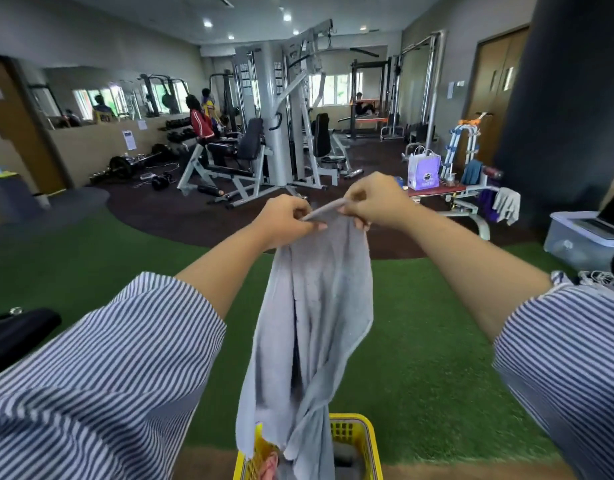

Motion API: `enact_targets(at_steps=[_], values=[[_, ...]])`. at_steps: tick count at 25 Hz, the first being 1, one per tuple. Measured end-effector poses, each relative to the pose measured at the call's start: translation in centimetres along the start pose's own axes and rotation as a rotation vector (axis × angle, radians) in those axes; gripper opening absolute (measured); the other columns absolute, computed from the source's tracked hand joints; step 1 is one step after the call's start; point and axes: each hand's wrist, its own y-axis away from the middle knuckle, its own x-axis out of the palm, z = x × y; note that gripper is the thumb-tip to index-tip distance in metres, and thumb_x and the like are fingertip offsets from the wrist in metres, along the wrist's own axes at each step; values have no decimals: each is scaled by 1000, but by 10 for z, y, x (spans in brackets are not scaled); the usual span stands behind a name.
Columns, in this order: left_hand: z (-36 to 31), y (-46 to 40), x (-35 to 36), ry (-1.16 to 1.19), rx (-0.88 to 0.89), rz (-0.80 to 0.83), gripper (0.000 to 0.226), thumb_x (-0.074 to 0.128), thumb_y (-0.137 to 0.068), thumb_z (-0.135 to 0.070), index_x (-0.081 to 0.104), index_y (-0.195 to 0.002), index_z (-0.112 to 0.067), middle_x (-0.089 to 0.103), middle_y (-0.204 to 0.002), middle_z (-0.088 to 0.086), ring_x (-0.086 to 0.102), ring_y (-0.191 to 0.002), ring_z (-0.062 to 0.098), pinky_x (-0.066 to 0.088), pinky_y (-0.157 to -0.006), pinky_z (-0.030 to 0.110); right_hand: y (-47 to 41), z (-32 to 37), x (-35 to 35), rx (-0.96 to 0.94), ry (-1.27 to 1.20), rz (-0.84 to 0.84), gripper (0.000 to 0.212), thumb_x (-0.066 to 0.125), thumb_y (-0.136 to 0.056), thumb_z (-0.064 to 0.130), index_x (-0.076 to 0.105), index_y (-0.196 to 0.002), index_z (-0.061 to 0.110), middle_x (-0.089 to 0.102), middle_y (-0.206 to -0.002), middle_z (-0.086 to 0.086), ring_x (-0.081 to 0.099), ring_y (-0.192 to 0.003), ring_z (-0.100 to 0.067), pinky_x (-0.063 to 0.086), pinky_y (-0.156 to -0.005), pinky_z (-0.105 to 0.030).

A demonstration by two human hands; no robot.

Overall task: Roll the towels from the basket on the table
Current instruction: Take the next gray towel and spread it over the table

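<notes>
Both my left hand [287,216] and right hand [376,199] pinch a grey towel [319,306] above the yellow basket [364,434]. Green turf [419,341] meets gym machines [281,133] behind.

We are seeing a brightly, evenly lit gym: recessed ceiling lights [286,17] are glowing overhead, and daylight is pouring through the far windows [336,89], which are blowing out to near white. Shadows are staying soft. The wide lens is bending walls and the striped sleeves [101,368] at the edges, where motion blur is smearing the lower right corner.
</notes>
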Motion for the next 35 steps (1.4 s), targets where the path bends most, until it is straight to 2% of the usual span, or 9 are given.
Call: enact_targets(at_steps=[7,12,16,19,24,26,30,32,35], values=[[42,31,-7,-32,-117,-114,15,61,-92,-31,68,-88,-18,66,-79,2,57,-71,15,41,-59,24,-5,-10,-45,128,-93,-354,10,67,-81,14,70,-74,7,56,-42,4,46,-30,3,41,-40,-6],[24,28,-36,26,-137,-91,19,55,-97,-28,68,-100,-15,66,-88,3,60,-67,4,44,-53,6,8,-23,-66,196,-128,-394,7,68,-81,9,69,-78,2,51,-32,7,48,-28,1,38,-37,-7],[17,25,-33,3,-143,-81,26,49,-99,-28,65,-101,-8,65,-93,9,60,-77,19,45,-66,24,14,-27,-67,189,-104,-377,10,68,-82,9,68,-81,-1,59,-54,-8,50,-31,0,42,-39,-8],[17,28,-29,22,-144,-15,32,43,-101,-31,61,-107,-5,60,-97,8,54,-88,20,40,-74,28,15,-35,-63,208,-95,-353,9,69,-81,10,67,-79,1,59,-49,-3,52,-32,0,44,-39,-10],[19,43,-22,-51,-38,195,33,56,-93,-41,56,-88,-9,50,-73,-1,48,-68,16,37,-60,26,12,-44,-53,213,-129,-451,10,66,-84,10,66,-74,7,57,-39,6,55,-34,0,51,-47,-13],[14,41,-15,-89,-63,194,21,54,-96,-28,53,-86,-10,51,-75,0,54,-66,16,43,-53,22,10,-42,-43,193,-131,-442,7,61,-86,5,67,-83,3,65,-54,-2,56,-37,2,55,-53,-17],[-10,21,-7,699,-480,-171,8,43,-96,3,47,-102,0,59,-82,17,64,-48,18,58,-55,33,13,-22,-8,-10,0,-342,19,66,-82,10,67,-101,6,63,-93,-9,61,-69,-5,52,-75,-25],[-24,10,-12,1058,-502,-294,30,35,-90,17,37,-117,3,61,-83,25,66,-48,22,59,-58,36,20,-6,10,-81,-45,-248,19,69,-81,23,67,-88,6,65,-81,-5,62,-69,-12,50,-68,-26],[-42,2,-19,1140,-384,-419,52,28,-83,26,30,-112,-17,41,-121,32,69,-57,27,59,-58,33,25,12,35,-2,-92,-53,35,70,-77,36,56,-65,6,57,-51,-3,57,-44,-13,47,-47,-24]])
